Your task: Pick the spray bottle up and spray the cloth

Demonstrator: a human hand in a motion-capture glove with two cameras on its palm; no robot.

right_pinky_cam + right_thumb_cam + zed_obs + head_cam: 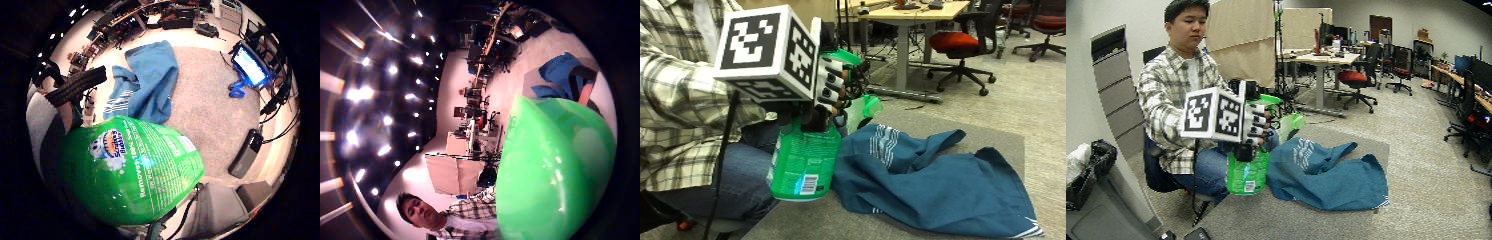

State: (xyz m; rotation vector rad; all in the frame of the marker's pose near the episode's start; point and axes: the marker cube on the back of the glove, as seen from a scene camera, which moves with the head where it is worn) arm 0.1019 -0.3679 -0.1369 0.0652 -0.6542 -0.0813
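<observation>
Spray bottle held up beside the cloth

The gloved right hand (pixel 828 82) has its fingers wrapped round the neck of the green spray bottle (pixel 805 160), lifted off the grey table (pixel 919 225); rightward, the crumpled blue cloth (pixel 933 185) lies there.

The green spray bottle (pixel 132 170) is showing the brand "Scrubbing Bubbles" on its label (only partly readable) and the word "Removes"; a barcode (pixel 809 185) is sitting near its base, digits unreadable.
</observation>
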